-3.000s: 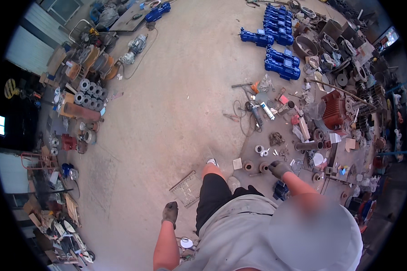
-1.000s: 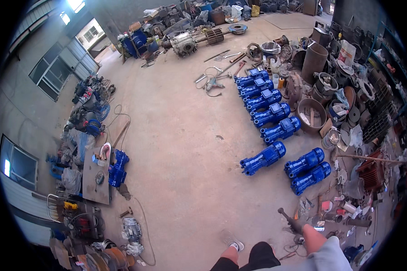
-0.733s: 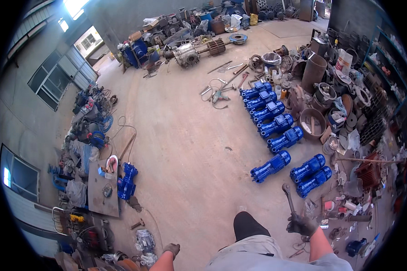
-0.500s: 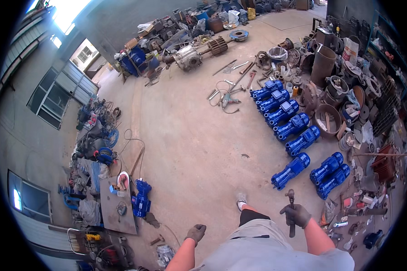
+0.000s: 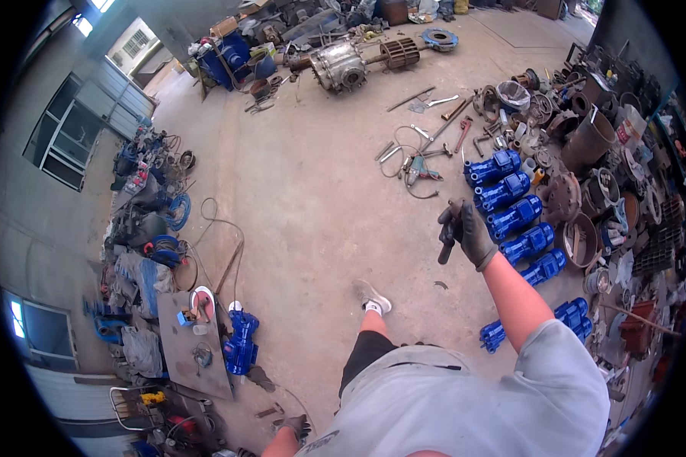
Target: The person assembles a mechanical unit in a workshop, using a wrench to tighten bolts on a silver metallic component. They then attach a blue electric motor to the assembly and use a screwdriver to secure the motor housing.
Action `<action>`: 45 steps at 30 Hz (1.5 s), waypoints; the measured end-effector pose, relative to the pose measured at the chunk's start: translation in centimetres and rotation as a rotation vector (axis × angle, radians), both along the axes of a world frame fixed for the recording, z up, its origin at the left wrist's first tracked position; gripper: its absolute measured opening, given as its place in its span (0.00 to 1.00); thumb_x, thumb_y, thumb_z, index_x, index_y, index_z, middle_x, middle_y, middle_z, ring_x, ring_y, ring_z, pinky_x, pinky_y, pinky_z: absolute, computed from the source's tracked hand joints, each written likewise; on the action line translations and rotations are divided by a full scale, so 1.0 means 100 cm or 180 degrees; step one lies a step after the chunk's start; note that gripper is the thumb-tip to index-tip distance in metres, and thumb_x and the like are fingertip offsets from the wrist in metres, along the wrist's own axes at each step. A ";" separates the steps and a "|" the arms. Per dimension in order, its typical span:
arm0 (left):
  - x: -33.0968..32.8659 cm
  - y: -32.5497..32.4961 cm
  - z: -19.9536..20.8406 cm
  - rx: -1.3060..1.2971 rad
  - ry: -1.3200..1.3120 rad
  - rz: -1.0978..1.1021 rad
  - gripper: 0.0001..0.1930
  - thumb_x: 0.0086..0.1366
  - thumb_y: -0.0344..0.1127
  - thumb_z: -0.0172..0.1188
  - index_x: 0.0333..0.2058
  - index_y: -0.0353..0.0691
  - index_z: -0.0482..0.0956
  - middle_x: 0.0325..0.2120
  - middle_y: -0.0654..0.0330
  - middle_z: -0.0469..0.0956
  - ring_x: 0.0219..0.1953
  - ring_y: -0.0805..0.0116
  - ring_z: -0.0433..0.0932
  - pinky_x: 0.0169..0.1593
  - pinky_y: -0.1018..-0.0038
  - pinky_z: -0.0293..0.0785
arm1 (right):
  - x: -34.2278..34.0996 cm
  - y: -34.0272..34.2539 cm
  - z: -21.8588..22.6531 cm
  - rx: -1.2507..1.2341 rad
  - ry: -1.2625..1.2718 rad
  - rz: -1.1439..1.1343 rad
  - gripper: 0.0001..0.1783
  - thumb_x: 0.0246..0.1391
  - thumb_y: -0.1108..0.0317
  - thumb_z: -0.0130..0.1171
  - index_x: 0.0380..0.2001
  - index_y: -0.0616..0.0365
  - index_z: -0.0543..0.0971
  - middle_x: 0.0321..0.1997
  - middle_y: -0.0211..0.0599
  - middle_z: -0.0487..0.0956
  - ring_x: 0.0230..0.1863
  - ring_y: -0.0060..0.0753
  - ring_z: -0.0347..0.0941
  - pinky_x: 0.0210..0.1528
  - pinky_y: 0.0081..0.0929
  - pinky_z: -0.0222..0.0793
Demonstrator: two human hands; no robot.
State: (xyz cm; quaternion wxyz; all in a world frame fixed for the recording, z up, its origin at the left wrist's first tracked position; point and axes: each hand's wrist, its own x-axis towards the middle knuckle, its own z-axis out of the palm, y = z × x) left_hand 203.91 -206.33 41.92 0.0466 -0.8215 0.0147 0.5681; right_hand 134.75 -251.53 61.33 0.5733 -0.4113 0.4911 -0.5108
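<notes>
My right hand, in a dark grey glove, is raised ahead of me on an outstretched arm. Its fingers are wrapped round a short dark ratchet wrench, whose handle points down. Just beyond that hand and to its right stands a row of blue electric pumps; my right forearm partly covers the nearer ones. My left hand, also gloved, hangs low by my left side with the fingers loosely apart and nothing visible in them. Near it on the floor lies a small rusty metal piece.
Another blue pump stands by a flat board on the left. Ahead lie a power drill, a red pipe wrench and a large metal gear housing. Piled machine parts line the right side; a hose curls at left.
I have stepped forward, and the pumps sit further right in view. My right hand has swung up and forward with the ratchet wrench; my left hand has dropped back toward my side.
</notes>
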 end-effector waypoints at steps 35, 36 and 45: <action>-0.179 -1.405 0.081 -0.3151 0.2694 -0.1514 0.29 0.83 0.54 0.56 0.66 0.33 0.74 0.50 0.51 0.82 0.49 0.64 0.83 0.53 0.68 0.82 | 0.335 -0.880 -0.058 0.0859 0.0338 -0.0205 0.25 0.74 0.59 0.60 0.68 0.56 0.78 0.55 0.41 0.88 0.52 0.33 0.86 0.56 0.33 0.81; -0.191 -1.436 0.083 -0.3127 0.2178 -0.0860 0.25 0.83 0.53 0.56 0.60 0.35 0.77 0.41 0.55 0.80 0.40 0.67 0.82 0.45 0.69 0.81 | 0.345 -0.890 -0.055 0.0895 0.0087 -0.0321 0.23 0.73 0.60 0.60 0.66 0.56 0.80 0.53 0.39 0.89 0.49 0.31 0.85 0.53 0.32 0.81; -0.189 -1.660 0.071 -0.1633 0.0545 -0.4188 0.17 0.73 0.51 0.67 0.39 0.43 0.82 0.22 0.62 0.81 0.20 0.76 0.75 0.25 0.73 0.70 | 0.255 -0.887 -0.209 0.2657 0.0247 -0.2240 0.22 0.65 0.56 0.72 0.55 0.59 0.87 0.44 0.41 0.90 0.39 0.28 0.85 0.46 0.29 0.81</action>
